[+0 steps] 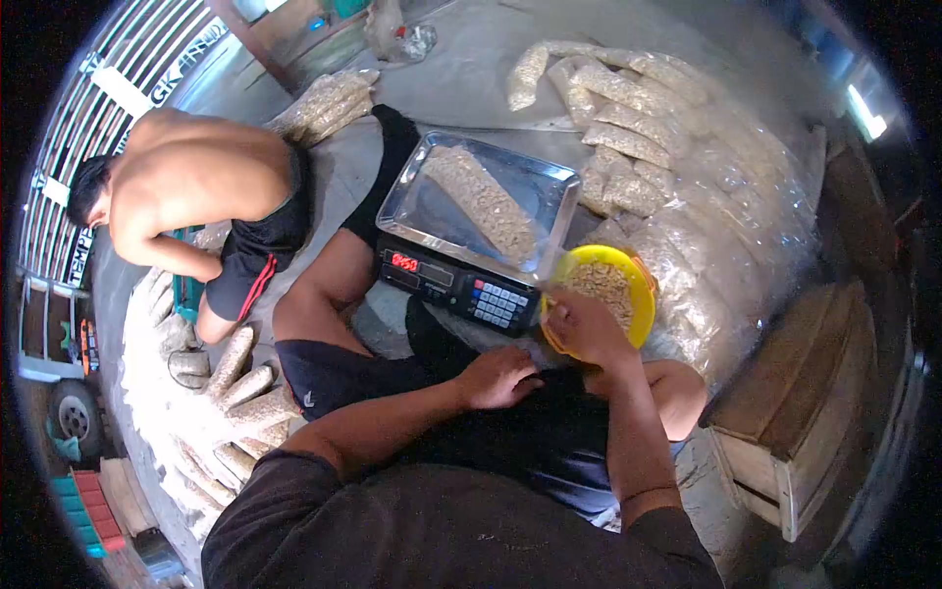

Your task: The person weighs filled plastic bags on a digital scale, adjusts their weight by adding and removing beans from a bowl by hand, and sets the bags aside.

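My left hand [498,378] rests over my lap, fingers loosely curled, with nothing visible in it. My right hand [589,326] reaches over the near left rim of a yellow bowl [645,312]. Its fingertips are smeared by motion, so what they hold is unclear. Pale, chunky snack pieces [601,285] fill the bowl. Left of it stands a digital scale [446,285] with lit red digits and a keypad. On the scale's metal tray [402,201] a long clear bag of the same-looking pieces [481,201] lies diagonally, apart from both hands.
Filled bags [638,128] and clear plastic [731,255] are heaped at the right. More long filled bags [240,393] lie at the left, near a crouching person [206,196]. A wooden box [785,422] stands at my lower right.
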`<action>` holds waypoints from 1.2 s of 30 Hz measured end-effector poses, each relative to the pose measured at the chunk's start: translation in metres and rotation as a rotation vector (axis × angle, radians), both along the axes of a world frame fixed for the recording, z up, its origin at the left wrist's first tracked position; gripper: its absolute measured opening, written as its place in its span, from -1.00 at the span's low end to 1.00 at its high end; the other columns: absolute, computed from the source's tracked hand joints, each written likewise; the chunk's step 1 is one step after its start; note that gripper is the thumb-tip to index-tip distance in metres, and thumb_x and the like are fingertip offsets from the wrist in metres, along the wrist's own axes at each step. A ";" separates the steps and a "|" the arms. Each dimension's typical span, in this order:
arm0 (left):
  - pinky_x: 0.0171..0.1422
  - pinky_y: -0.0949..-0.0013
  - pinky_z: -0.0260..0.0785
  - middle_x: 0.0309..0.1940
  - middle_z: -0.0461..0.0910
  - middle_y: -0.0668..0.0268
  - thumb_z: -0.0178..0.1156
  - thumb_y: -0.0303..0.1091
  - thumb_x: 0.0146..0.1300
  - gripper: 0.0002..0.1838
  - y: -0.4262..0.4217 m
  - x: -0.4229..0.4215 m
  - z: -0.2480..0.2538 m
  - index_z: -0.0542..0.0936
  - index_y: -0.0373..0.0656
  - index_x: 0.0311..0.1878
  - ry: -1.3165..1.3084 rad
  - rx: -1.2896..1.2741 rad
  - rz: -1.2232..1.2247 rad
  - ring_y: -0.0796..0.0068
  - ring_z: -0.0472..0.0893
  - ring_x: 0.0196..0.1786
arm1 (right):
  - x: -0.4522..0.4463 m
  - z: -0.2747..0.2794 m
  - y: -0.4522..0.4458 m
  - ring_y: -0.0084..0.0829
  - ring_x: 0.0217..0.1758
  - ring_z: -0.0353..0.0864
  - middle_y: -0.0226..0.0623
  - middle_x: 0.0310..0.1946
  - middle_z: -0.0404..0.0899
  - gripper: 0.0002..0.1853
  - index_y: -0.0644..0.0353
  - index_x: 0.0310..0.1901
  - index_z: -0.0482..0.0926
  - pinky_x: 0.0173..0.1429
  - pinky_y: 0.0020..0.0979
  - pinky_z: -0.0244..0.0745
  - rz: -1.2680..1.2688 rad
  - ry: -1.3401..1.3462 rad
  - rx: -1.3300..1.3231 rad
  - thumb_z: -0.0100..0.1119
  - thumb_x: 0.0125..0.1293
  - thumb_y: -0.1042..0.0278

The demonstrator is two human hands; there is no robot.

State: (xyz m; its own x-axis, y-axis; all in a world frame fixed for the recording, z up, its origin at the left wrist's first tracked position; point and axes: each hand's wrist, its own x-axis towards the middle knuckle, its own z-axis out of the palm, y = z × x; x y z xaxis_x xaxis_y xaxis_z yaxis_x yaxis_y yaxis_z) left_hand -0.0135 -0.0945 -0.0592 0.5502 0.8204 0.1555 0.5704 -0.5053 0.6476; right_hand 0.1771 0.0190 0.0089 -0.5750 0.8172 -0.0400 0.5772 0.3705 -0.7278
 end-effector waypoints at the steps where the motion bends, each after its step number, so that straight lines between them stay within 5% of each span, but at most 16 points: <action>1: -0.05 -0.05 0.46 -0.30 0.60 0.10 0.34 -0.21 0.30 -0.76 0.000 0.001 0.002 0.60 -0.19 -0.21 -0.016 -0.026 -0.004 -0.05 0.62 -0.18 | 0.008 0.003 0.001 -0.11 -0.14 0.75 -0.03 -0.20 0.73 -0.56 0.14 0.23 0.59 0.03 -0.19 0.60 0.031 -0.013 -0.102 0.28 0.38 0.17; 3: -0.06 -0.05 0.46 -0.31 0.59 0.11 0.36 -0.22 0.30 -0.76 -0.005 0.002 0.010 0.60 -0.19 -0.20 -0.043 -0.088 0.012 -0.04 0.62 -0.19 | 0.020 0.010 0.004 -0.04 -0.10 0.74 -0.02 -0.17 0.74 -0.55 0.14 0.23 0.59 0.06 -0.17 0.60 0.115 -0.033 -0.318 0.27 0.38 0.14; 6: -0.04 -0.01 0.46 -0.24 0.59 0.11 0.36 -0.32 0.23 -0.71 -0.002 -0.004 0.028 0.60 -0.20 -0.03 -0.145 0.042 0.089 -0.03 0.62 -0.14 | 0.040 -0.024 0.014 -0.05 -0.04 0.74 0.00 -0.13 0.73 -0.53 0.17 0.21 0.60 0.10 -0.19 0.59 -0.199 0.005 -0.051 0.30 0.36 0.11; 9: 0.21 0.00 0.40 0.17 0.48 0.03 0.30 -0.41 0.13 -0.46 0.040 -0.011 0.068 0.51 -0.17 0.25 0.075 0.336 0.330 -0.08 0.48 0.23 | 0.051 -0.048 0.026 -0.08 -0.01 0.73 0.01 -0.09 0.73 -0.54 0.22 0.19 0.61 0.16 -0.19 0.57 -0.195 -0.191 0.206 0.31 0.37 0.13; 12: 0.50 0.03 0.22 0.42 0.29 0.02 0.25 -0.35 0.14 -0.45 0.094 -0.017 0.072 0.53 -0.13 0.27 0.325 0.527 0.384 -0.11 0.25 0.48 | 0.044 -0.053 0.041 -0.06 0.09 0.70 0.04 -0.02 0.72 -0.57 0.29 0.17 0.61 0.25 -0.15 0.53 -0.252 -0.140 -0.053 0.29 0.40 0.19; 14: 0.54 0.03 0.21 0.34 0.43 0.06 0.24 -0.24 0.16 -0.53 0.119 -0.030 0.050 0.61 -0.13 0.16 0.181 0.484 0.237 -0.06 0.32 0.46 | 0.042 -0.061 0.047 -0.06 0.13 0.68 0.05 0.01 0.71 -0.59 0.32 0.17 0.60 0.28 -0.15 0.51 -0.221 -0.075 -0.010 0.27 0.43 0.21; 16: 0.53 0.01 0.25 0.18 0.56 0.09 0.25 -0.22 0.15 -0.64 0.130 -0.038 0.032 0.67 -0.13 0.01 0.353 0.481 0.060 0.04 0.41 0.42 | 0.056 -0.088 0.058 -0.12 0.13 0.68 0.02 0.03 0.71 -0.59 0.37 0.18 0.59 0.29 -0.20 0.51 -0.204 -0.039 0.075 0.19 0.51 0.20; 17: 0.52 0.01 0.27 0.09 0.59 0.11 0.27 -0.27 0.15 -0.67 0.128 -0.050 0.037 0.67 -0.15 -0.02 0.159 0.552 0.184 0.05 0.47 0.36 | 0.085 -0.128 0.070 -0.16 0.11 0.67 -0.05 0.03 0.71 -0.57 0.37 0.19 0.60 0.27 -0.22 0.52 -0.141 -0.004 0.323 0.16 0.54 0.14; 19: 0.49 0.00 0.32 0.02 0.63 0.12 0.29 -0.35 0.16 -0.71 0.111 -0.083 0.042 0.66 -0.17 -0.04 -0.163 0.640 0.363 0.06 0.55 0.28 | 0.080 -0.103 0.071 -0.10 0.15 0.67 -0.03 0.08 0.70 -0.55 0.36 0.25 0.56 0.30 -0.18 0.51 -0.248 -0.058 0.041 0.18 0.52 0.18; 21: 0.44 0.00 0.37 0.04 0.63 0.11 0.29 -0.41 0.19 -0.73 0.111 -0.117 0.048 0.65 -0.20 -0.03 -0.452 0.664 0.451 0.07 0.58 0.24 | 0.074 -0.104 0.066 -0.21 0.12 0.68 -0.03 0.08 0.70 -0.57 0.35 0.23 0.58 0.25 -0.24 0.54 -0.337 0.222 -0.139 0.18 0.51 0.19; 22: 0.35 0.06 0.47 0.11 0.64 0.10 0.27 -0.44 0.26 -0.72 0.094 -0.136 0.073 0.63 -0.23 0.04 -0.698 0.238 0.480 0.10 0.65 0.15 | 0.061 -0.089 0.055 -0.28 0.10 0.68 -0.06 0.06 0.70 -0.59 0.35 0.22 0.59 0.20 -0.28 0.55 -0.258 0.173 -0.067 0.17 0.51 0.21; 24: 0.27 0.13 0.45 0.02 0.59 0.16 0.21 -0.40 0.32 -0.77 0.070 -0.193 0.111 0.60 -0.20 0.01 -0.674 0.122 0.622 0.18 0.61 0.07 | 0.064 -0.087 0.071 -0.44 -0.02 0.68 -0.17 -0.03 0.70 -0.65 0.32 0.19 0.60 0.05 -0.42 0.57 -0.148 -0.058 0.197 0.16 0.53 0.27; 26: 0.18 0.20 0.42 -0.06 0.53 0.22 0.16 -0.37 0.37 -0.82 0.040 -0.249 0.152 0.57 -0.18 -0.02 -0.650 0.108 0.820 0.25 0.56 -0.02 | 0.049 -0.037 0.068 -0.37 0.06 0.67 -0.19 0.04 0.67 -0.61 0.33 0.21 0.57 0.15 -0.33 0.60 -0.342 0.408 -0.301 0.26 0.48 0.28; 29: 0.06 0.31 0.39 -0.19 0.45 0.31 0.08 -0.32 0.46 -0.87 -0.020 -0.308 0.201 0.53 -0.15 -0.07 -0.716 0.135 1.058 0.37 0.48 -0.15 | 0.046 0.019 0.111 -0.41 -0.04 0.70 -0.21 0.00 0.67 -0.52 0.27 0.22 0.53 0.01 -0.38 0.64 -0.592 0.568 -0.346 0.19 0.53 0.01; 34: -0.15 0.48 0.33 -0.39 0.30 0.45 -0.05 -0.24 0.59 -0.81 -0.136 -0.369 0.243 0.46 -0.09 -0.15 -0.905 0.225 1.279 0.55 0.36 -0.37 | 0.100 -0.016 0.263 -0.25 -0.05 0.71 -0.12 -0.03 0.61 -0.59 0.31 0.25 0.42 0.05 -0.30 0.69 -0.752 1.019 -0.374 0.12 0.55 0.20; 36: -0.20 0.52 0.32 -0.45 0.24 0.48 -0.02 -0.25 0.59 -0.83 -0.163 -0.378 0.245 0.45 -0.07 -0.17 -1.034 0.336 1.436 0.58 0.33 -0.42 | 0.133 -0.032 0.327 -0.14 -0.05 0.71 -0.03 -0.01 0.61 -0.44 0.33 0.30 0.39 0.07 -0.18 0.69 -0.787 0.835 -0.358 0.23 0.46 0.08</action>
State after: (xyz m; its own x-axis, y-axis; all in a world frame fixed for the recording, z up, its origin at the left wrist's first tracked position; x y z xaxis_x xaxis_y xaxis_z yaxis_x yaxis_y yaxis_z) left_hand -0.3916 -0.2580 0.1862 -0.9054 0.3837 0.1816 0.1089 -0.2034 0.9730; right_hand 0.3106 0.3461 -0.0230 0.1199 0.9746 -0.1891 -0.1446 -0.1713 -0.9746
